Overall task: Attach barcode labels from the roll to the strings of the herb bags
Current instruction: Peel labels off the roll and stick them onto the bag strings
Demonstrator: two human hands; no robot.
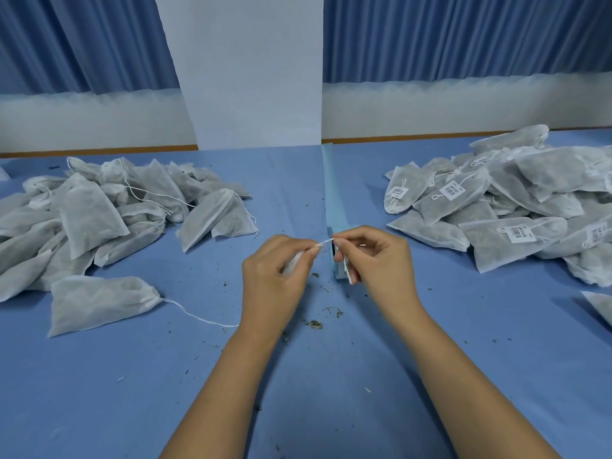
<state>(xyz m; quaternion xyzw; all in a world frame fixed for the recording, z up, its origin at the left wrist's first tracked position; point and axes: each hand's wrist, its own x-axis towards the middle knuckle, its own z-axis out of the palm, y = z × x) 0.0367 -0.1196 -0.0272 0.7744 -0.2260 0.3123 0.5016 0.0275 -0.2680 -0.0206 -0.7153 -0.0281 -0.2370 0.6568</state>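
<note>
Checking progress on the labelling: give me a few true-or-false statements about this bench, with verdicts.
1. Bags in the right pile carry barcode labels. True.
2. The left pile is labelled too. False: no labels show there.
3. The left hand and right hand pinch a string between them. True.
4. The lone bag lies on the right pile. False: it lies on the table by the left pile, its drawstring trailing toward the left arm.
</note>
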